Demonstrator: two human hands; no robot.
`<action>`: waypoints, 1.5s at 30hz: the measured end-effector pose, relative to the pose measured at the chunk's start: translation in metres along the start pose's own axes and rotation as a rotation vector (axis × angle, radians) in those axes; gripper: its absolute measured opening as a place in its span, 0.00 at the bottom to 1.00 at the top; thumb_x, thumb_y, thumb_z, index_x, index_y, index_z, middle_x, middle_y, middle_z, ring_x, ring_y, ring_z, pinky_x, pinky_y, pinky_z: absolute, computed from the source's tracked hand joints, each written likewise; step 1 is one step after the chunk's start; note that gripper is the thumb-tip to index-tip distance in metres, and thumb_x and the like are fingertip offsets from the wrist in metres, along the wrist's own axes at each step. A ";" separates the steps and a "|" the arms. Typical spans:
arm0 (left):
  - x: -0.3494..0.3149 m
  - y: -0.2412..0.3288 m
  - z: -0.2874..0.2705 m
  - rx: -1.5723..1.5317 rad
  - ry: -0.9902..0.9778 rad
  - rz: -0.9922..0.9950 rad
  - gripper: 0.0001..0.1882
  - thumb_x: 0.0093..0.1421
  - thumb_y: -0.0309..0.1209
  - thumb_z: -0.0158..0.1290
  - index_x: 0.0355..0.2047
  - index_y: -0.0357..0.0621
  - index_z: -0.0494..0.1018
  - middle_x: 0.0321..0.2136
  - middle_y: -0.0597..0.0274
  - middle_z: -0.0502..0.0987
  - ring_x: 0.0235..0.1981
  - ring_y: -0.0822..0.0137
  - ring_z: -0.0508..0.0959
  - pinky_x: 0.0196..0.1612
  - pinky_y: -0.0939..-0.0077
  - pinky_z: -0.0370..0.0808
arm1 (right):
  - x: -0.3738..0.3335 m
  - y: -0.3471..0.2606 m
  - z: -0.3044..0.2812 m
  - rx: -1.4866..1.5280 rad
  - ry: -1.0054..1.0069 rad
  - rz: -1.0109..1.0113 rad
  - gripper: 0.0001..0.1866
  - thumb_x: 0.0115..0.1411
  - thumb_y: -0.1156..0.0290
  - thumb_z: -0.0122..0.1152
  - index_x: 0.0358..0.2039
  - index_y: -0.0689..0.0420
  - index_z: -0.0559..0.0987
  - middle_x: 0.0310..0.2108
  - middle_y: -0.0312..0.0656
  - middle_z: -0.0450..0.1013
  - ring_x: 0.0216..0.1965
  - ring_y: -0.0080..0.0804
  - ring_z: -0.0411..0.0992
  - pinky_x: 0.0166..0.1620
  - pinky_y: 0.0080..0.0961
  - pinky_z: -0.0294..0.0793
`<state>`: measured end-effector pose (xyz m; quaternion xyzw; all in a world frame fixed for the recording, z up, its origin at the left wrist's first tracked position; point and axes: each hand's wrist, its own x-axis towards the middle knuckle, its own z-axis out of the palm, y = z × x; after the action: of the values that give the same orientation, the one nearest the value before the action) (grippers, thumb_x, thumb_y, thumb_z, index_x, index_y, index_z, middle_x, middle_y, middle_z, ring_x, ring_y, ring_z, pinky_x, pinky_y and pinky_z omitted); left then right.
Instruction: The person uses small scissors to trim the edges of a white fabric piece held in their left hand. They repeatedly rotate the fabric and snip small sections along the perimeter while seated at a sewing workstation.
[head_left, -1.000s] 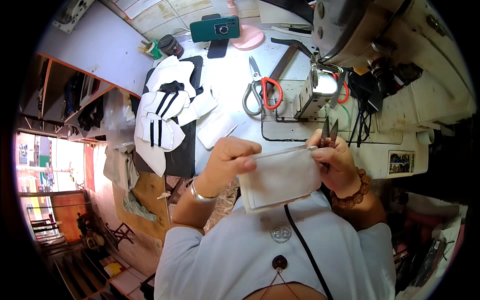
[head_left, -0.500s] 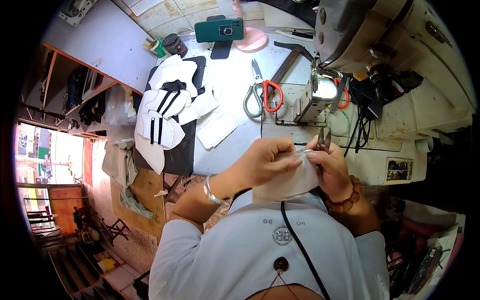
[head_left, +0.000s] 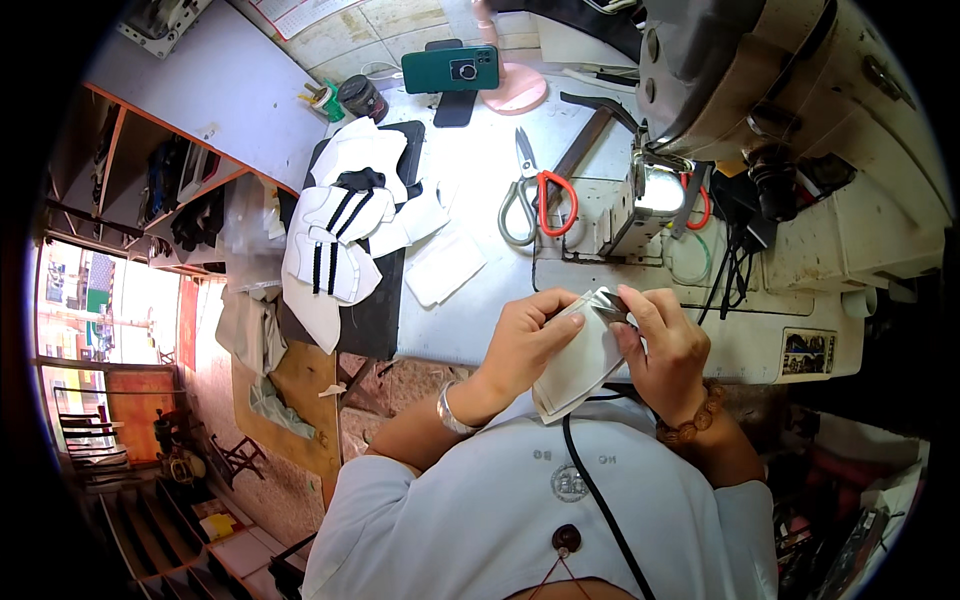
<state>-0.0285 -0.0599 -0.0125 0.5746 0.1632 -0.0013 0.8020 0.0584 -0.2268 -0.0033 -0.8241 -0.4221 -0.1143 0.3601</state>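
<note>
White fabric piece [head_left: 582, 362] sits pinched between my two hands, held up close to my chest at the near edge of the sewing table [head_left: 470, 320]. My left hand [head_left: 522, 345] grips its left side, thumb on top and fingers curled under. My right hand [head_left: 665, 345] closes on the upper right corner, where a small dark tool [head_left: 610, 308] lies against the cloth; what kind I cannot tell. Just beyond stands the sewing machine [head_left: 760, 110], with red-handled scissors [head_left: 540, 195] lying to its left and a stack of black-and-white cut pieces [head_left: 340, 240] farther left.
</note>
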 end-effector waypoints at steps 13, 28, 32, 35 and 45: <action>0.001 -0.004 -0.001 -0.044 0.005 0.010 0.12 0.62 0.30 0.51 0.41 0.34 0.75 0.32 0.67 0.78 0.31 0.81 0.72 0.34 0.86 0.69 | 0.004 0.000 0.004 -0.013 -0.019 -0.012 0.20 0.48 0.71 0.65 0.44 0.56 0.76 0.30 0.38 0.69 0.24 0.36 0.71 0.25 0.30 0.69; 0.002 -0.007 -0.001 0.046 0.060 0.070 0.11 0.62 0.29 0.51 0.40 0.34 0.75 0.31 0.67 0.78 0.31 0.81 0.72 0.34 0.85 0.70 | 0.007 -0.002 0.009 0.042 -0.045 0.033 0.17 0.51 0.70 0.62 0.44 0.57 0.76 0.30 0.40 0.70 0.25 0.38 0.71 0.26 0.30 0.70; 0.003 -0.007 -0.002 -0.055 0.005 0.043 0.11 0.62 0.29 0.51 0.40 0.34 0.75 0.31 0.67 0.78 0.31 0.81 0.73 0.34 0.85 0.70 | 0.000 0.008 0.025 0.400 -0.060 0.188 0.14 0.57 0.71 0.59 0.44 0.60 0.75 0.32 0.43 0.71 0.27 0.40 0.73 0.29 0.28 0.71; 0.000 -0.010 0.002 -0.067 0.012 0.003 0.11 0.62 0.29 0.51 0.40 0.34 0.75 0.31 0.67 0.77 0.31 0.81 0.73 0.35 0.86 0.70 | -0.001 0.009 0.022 0.684 -0.149 0.441 0.13 0.60 0.70 0.56 0.43 0.62 0.74 0.33 0.46 0.72 0.28 0.40 0.74 0.31 0.27 0.72; 0.002 -0.008 0.001 -0.094 0.048 0.017 0.12 0.62 0.30 0.51 0.41 0.33 0.74 0.32 0.65 0.77 0.31 0.81 0.73 0.35 0.86 0.70 | 0.002 0.000 0.011 0.074 -0.011 0.070 0.16 0.53 0.70 0.62 0.43 0.58 0.76 0.34 0.42 0.72 0.27 0.39 0.73 0.27 0.30 0.71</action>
<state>-0.0284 -0.0634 -0.0204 0.5376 0.1774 0.0267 0.8239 0.0578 -0.2184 -0.0098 -0.8251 -0.3988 -0.0815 0.3918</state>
